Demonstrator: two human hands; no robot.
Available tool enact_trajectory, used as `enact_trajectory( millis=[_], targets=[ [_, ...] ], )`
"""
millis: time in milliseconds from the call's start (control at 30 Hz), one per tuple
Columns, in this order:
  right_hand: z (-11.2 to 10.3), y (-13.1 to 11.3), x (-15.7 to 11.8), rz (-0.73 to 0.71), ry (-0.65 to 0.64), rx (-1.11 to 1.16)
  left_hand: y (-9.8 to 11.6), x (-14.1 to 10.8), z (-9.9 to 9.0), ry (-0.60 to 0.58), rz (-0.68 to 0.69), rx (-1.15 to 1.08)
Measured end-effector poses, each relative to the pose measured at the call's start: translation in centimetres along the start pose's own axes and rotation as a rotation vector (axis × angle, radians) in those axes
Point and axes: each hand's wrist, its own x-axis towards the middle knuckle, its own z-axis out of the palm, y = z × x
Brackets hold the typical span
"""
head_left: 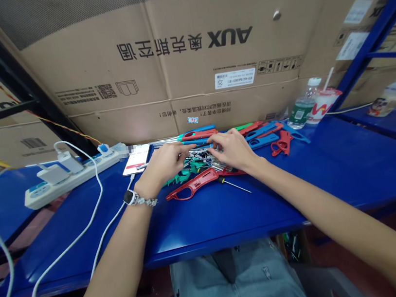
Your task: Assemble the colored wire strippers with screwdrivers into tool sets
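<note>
My left hand [166, 161], with a watch [131, 197] on its wrist, reaches over a heap of small parts; its fingers are bent together. Facing it, my right hand [233, 149] has thumb and forefinger pinched over the same heap. What either hand holds is too small to make out. Beneath them lie green plastic pieces [185, 174] and small metal parts [218, 166]. A red casing half [197, 183], shaped like a long-necked lighter, lies in front. Beside it rests a small screwdriver [236, 185]. Blue casings [265, 140] and a red casing piece [282, 143] spread right of my right hand.
A phone [134, 165] with a cable lies left of the heap, beside a white power strip [76, 174]. White cables [72, 249] loop over the left side. At back right stand a water bottle [301, 109] and a cup with a straw [322, 104]. A large carton [179, 18] closes the back.
</note>
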Motion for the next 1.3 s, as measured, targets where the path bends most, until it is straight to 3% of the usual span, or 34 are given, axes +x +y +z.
enact_trajectory(
  millis=[167, 433, 600, 767, 967, 1167, 1300],
  targets=[
    [-0.1, -0.5, -0.1, -0.034, 0.05, -0.024, -0.2, 0.1, 0.2, -0.023, 0.008, -0.086],
    [0.6, -0.6, 0.3, -0.043, -0.06, 0.024, 0.2, -0.1, 0.0, -0.069, -0.026, -0.161],
    [0.5, 0.5, 0.3, -0.012, -0.083, 0.314, -0.2, -0.1, 0.1, -0.088, -0.024, -0.175],
    [-0.3, 1.3, 0.3, 0.137, -0.128, 0.665, -0.4, -0.1, -0.2, -0.081, 0.008, -0.25],
    [-0.2, 1.7, 0.2, 0.183, -0.18, 0.805, -0.5, -0.1, 0.1, -0.11, -0.061, -0.332],
    [0.8, 1.0, 0.0, 0.146, -0.107, 0.664, 0.2, 0.1, -0.3, 0.028, -0.043, -0.311],
    [0.8, 1.0, 0.2, 0.176, -0.195, 0.808, 0.4, 0.0, -0.8, 0.059, -0.092, -0.175]
  ],
)
